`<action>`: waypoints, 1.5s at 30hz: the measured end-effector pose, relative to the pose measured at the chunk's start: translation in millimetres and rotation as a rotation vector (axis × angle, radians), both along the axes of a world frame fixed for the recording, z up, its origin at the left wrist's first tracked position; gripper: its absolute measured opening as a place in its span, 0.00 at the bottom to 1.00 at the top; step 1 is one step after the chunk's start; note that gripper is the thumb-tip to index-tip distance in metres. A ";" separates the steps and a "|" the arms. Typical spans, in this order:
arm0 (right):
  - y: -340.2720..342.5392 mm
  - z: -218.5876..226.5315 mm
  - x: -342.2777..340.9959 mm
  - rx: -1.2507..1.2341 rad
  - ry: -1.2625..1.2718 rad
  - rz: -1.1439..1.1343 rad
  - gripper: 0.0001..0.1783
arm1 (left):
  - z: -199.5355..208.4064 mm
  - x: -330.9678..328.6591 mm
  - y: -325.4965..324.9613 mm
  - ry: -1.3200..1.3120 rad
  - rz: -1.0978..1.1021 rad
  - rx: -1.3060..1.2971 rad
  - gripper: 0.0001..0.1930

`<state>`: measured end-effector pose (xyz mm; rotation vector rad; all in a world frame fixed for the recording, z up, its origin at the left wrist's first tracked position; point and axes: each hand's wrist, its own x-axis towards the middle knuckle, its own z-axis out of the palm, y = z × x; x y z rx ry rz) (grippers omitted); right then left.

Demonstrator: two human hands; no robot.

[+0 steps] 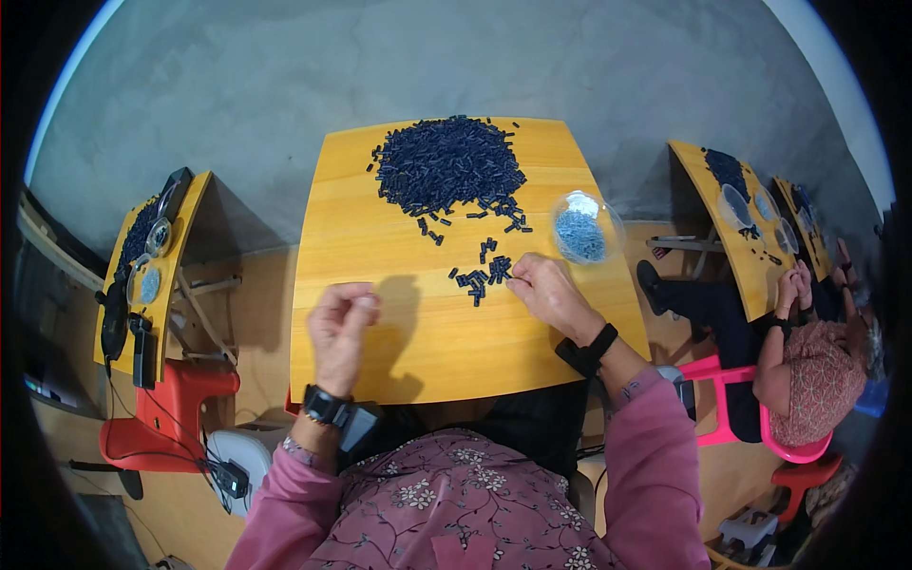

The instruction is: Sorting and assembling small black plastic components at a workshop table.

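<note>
My left hand (342,328) hovers above the left part of the yellow wooden table (332,218), fingers curled together; anything inside them is hidden. My right hand (553,293) has its thumb and fingertips pressed together at the right edge of a small cluster of short dark tube-like pieces (477,285). Whether a piece is between those fingertips I cannot make out. Farther back lies a big heap of the same dark pieces (446,166), with some strays at its near side. A round clear bowl (617,228) holding many small light-blue pieces (579,237) stands beyond my right hand.
At the right, another person (817,380) sits on a pink chair (712,408) by a similar table (760,285) with dark pieces and bowls. To the left are another such table (180,275), a red stool (185,408) and cables. A grey wall (456,57) rises behind.
</note>
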<state>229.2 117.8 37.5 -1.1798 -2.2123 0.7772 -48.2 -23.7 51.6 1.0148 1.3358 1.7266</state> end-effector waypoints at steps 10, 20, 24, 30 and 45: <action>0.4 -1.6 -1.0 0.039 -0.023 -0.011 0.08 | -22.5 45.2 47.5 -0.043 -0.320 -0.220 0.07; -38.9 21.2 -17.4 0.399 0.016 0.134 0.08 | -30.1 68.2 58.2 -0.355 -0.502 -0.161 0.11; -42.9 26.7 -19.2 0.458 -0.047 0.188 0.08 | -38.3 73.0 63.3 -0.419 -0.516 -0.161 0.09; -40.9 23.8 -19.9 0.229 0.150 0.155 0.07 | -49.5 74.3 70.5 -0.458 -0.580 -0.114 0.06; 66.7 50.5 71.5 0.208 -0.298 -0.241 0.16 | -46.4 62.9 76.9 -0.517 -0.400 -0.079 0.06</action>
